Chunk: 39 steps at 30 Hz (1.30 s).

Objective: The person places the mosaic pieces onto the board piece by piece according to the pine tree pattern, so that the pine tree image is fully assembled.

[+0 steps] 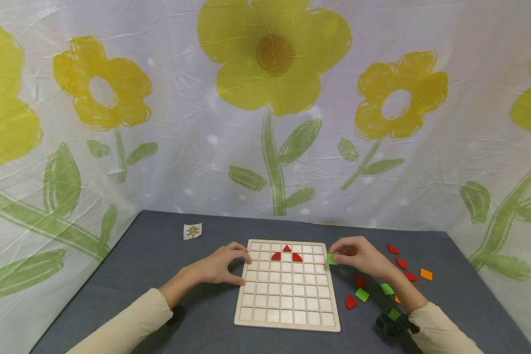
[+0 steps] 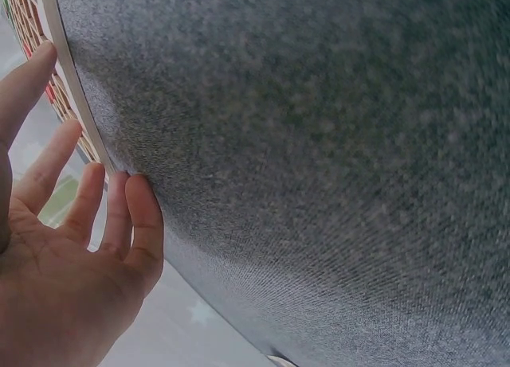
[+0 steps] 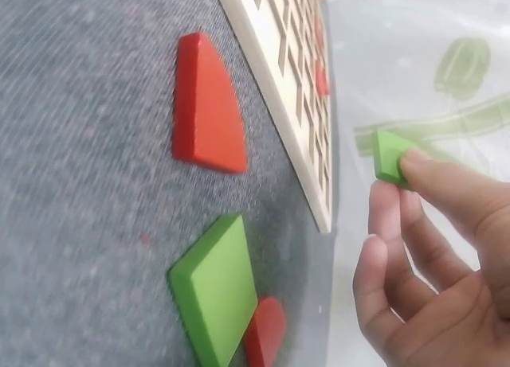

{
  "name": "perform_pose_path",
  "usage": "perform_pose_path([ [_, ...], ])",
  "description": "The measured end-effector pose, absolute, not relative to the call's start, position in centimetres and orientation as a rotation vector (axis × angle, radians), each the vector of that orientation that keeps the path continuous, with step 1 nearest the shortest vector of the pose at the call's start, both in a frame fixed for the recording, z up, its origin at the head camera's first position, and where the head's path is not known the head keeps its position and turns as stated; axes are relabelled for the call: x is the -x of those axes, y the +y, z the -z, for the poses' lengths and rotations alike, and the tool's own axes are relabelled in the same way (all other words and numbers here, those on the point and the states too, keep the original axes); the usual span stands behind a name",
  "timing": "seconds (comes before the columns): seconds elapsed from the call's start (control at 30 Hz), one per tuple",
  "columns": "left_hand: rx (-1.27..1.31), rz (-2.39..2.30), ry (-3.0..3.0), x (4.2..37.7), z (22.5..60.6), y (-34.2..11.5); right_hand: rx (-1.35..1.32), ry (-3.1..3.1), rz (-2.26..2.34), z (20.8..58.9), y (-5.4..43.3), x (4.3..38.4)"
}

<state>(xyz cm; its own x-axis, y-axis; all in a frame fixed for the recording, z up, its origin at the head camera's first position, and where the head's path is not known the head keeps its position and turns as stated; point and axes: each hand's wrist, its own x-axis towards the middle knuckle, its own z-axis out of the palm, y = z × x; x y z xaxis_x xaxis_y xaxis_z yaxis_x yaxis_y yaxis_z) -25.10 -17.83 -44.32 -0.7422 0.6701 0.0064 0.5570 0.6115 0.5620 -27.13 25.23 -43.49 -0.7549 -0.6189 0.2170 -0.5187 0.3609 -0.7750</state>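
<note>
The right hand (image 1: 358, 255) pinches a small flat green square tile (image 3: 389, 154) between thumb and fingers, near the far right edge of a pale wooden grid board (image 1: 286, 290) on the dark grey tabletop (image 1: 194, 314), while the left hand (image 1: 223, 265), fingers spread and gripping nothing, touches the board's left edge. A red triangular piece (image 1: 286, 248) sits in the board's far row, with two red quarter-round pieces (image 1: 276, 256) in the next row. Loose red pieces (image 1: 351, 302), green tiles (image 1: 362, 295) and orange pieces (image 1: 426, 274) lie to the board's right.
</note>
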Motion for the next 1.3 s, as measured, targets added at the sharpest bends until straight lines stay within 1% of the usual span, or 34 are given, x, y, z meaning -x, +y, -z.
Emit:
perform_pose_path([
  [0.23,-0.999,-0.814,2.633,25.1,44.3,-17.8,1.115,2.441,1.402,43.5,23.7,27.4],
  [0.53,-0.998,-0.802,2.632,25.2,44.3,-17.8,1.102,2.412,1.383,43.3,21.5,28.1],
  [0.8,-0.981,-0.79,2.642,25.2,44.2,-17.7,1.152,2.395,1.341,43.5,19.7,29.1],
  [1.3,-0.989,-0.778,2.648,25.1,44.1,-17.7,1.13,2.355,1.319,43.5,16.1,30.5],
])
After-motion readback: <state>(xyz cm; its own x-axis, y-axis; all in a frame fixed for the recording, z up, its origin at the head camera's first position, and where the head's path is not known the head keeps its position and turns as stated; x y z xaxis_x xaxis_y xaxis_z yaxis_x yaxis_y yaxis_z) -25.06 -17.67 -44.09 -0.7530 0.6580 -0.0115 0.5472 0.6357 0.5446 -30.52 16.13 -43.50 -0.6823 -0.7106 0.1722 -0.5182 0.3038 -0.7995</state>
